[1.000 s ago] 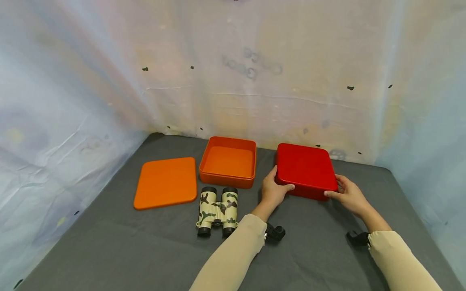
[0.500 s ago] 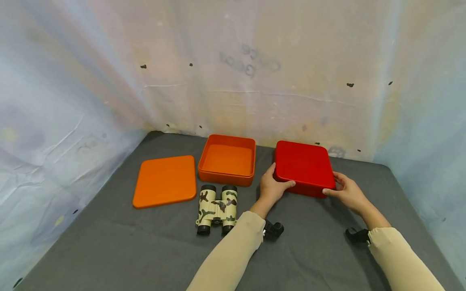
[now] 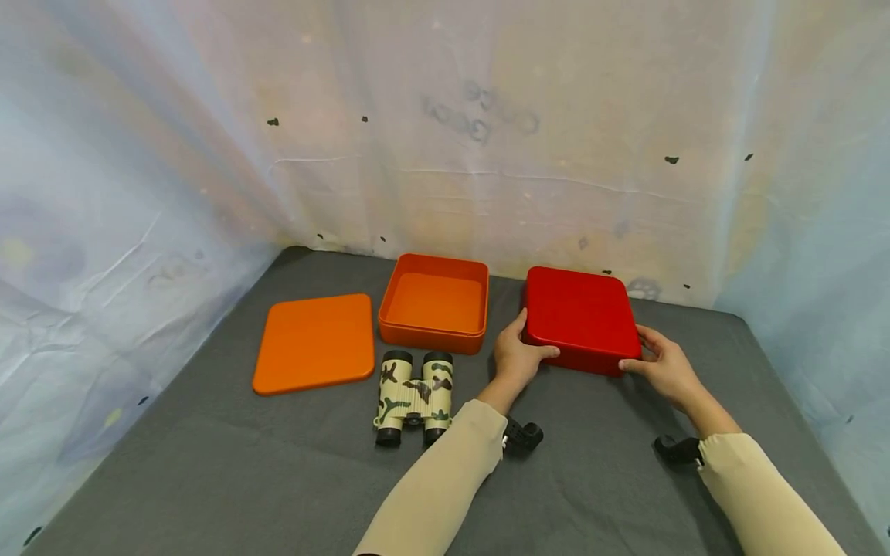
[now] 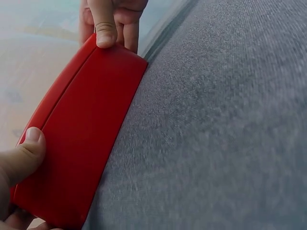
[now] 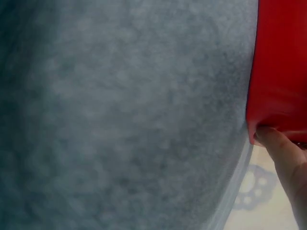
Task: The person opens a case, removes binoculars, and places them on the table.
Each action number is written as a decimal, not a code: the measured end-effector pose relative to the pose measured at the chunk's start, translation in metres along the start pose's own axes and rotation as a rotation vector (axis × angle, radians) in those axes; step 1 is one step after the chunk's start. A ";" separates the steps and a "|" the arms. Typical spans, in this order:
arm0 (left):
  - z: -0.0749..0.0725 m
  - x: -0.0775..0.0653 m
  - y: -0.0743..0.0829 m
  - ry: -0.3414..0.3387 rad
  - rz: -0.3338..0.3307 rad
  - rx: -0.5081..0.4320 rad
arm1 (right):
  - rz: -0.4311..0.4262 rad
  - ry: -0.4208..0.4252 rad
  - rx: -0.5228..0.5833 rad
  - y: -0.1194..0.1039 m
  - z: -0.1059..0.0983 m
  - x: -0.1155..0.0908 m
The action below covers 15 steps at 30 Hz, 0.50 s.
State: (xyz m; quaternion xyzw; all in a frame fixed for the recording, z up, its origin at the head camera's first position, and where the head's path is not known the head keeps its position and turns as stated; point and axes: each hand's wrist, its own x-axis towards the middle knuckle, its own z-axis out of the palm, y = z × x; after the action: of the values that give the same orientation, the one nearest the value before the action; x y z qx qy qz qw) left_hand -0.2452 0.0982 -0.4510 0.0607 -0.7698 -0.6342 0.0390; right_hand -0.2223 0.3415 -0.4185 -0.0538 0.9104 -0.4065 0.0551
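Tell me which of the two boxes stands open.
The orange box: its inside shows and an orange lid lies beside it, while the red box is covered.

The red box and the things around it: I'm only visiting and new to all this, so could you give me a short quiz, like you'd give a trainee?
1. True or false: the orange box stands open at the top.
2. Fill in the gap: nearer the person than the orange box lies a pair of camouflage-patterned ____.
3. Multiple choice: what do the left grip and the right grip both hold?
A) the orange box
B) the flat orange panel
C) the red box

Key:
1. True.
2. Binoculars.
3. C.
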 end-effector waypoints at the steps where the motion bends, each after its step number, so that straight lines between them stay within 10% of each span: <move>1: 0.000 0.000 0.000 0.000 -0.001 0.004 | 0.005 0.002 0.002 0.001 0.000 0.000; 15: 0.004 0.000 -0.002 0.006 0.004 0.096 | 0.046 -0.027 -0.004 0.002 -0.003 0.003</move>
State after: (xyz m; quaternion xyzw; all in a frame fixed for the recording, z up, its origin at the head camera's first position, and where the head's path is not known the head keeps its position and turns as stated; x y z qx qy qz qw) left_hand -0.2455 0.1018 -0.4543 0.0628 -0.7994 -0.5962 0.0394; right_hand -0.2262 0.3439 -0.4181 -0.0385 0.9113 -0.4028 0.0767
